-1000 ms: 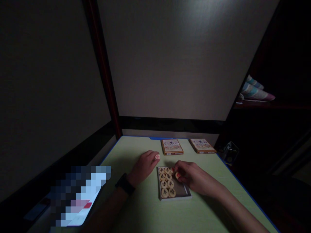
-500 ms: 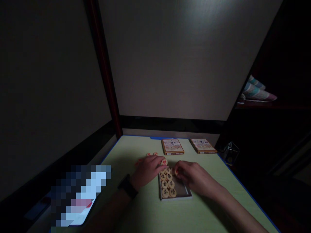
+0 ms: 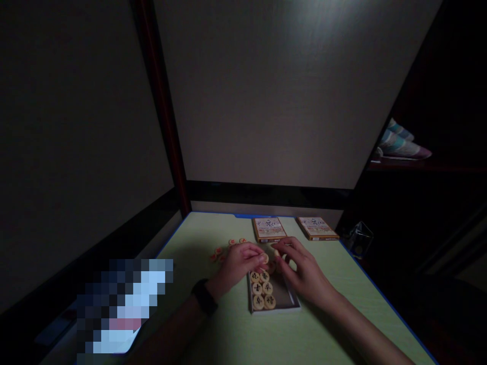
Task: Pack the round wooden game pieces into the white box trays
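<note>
Over the far end of an open box tray (image 3: 286,296), my left hand (image 3: 243,261) pinches a round Chinese chess piece (image 3: 264,258) between thumb and fingers. My right hand (image 3: 304,268) faces it across the tray, closed on another chess piece (image 3: 276,252) held on edge. Several pieces with black characters (image 3: 262,290) fill the tray's left side in two columns; its right side shows bare bottom. Beyond my left hand, several red-marked pieces (image 3: 218,251) are scattered on the table, partly hidden by that hand.
Two flat printed boxes, one in the middle (image 3: 269,229) and one at the right (image 3: 317,228), lie along the table's far edge. A phone-like bright screen (image 3: 140,304), pixelated, is at the left. Walls enclose the green table (image 3: 213,334) behind and left.
My right hand has lifted from inside the tray toward its far end, bringing a chess piece up near the left hand. The left hand's piece has shifted slightly right and nearer.
</note>
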Action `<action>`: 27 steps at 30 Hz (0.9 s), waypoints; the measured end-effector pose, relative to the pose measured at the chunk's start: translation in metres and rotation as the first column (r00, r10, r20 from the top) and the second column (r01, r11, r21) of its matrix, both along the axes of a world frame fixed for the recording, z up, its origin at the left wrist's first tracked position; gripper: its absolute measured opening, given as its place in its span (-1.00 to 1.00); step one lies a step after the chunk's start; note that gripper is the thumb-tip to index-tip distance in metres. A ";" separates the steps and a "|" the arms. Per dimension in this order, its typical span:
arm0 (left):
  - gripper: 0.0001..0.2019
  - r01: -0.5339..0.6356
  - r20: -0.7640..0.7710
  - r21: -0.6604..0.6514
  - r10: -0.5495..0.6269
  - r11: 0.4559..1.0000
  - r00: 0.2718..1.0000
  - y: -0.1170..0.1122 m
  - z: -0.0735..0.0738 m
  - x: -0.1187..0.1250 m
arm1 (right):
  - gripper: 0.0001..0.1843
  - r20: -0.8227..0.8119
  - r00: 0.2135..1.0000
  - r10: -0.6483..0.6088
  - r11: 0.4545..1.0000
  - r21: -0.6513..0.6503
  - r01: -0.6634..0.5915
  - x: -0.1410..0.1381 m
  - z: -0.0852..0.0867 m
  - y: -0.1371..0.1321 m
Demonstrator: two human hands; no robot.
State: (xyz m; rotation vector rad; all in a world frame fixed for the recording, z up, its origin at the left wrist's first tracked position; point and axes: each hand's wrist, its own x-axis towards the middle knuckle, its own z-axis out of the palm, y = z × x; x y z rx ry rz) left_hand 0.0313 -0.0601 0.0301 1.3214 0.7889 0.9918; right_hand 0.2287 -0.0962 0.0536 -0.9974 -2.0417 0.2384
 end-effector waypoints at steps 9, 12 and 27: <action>-0.45 0.060 0.113 -0.097 -0.049 0.993 0.992 -0.005 0.003 0.002 | -0.74 0.077 0.996 0.039 0.999 -0.020 -0.038 -0.008 0.000 -0.006; -0.44 0.073 0.133 -0.104 -0.059 0.992 0.989 -0.005 0.003 0.003 | -0.71 0.147 0.988 0.044 0.999 0.003 -0.045 -0.009 -0.003 -0.006; -0.57 0.044 0.022 -0.107 -0.042 0.993 0.999 0.000 0.005 -0.002 | -0.79 0.263 0.963 0.056 0.995 -0.094 -0.032 -0.002 0.010 -0.009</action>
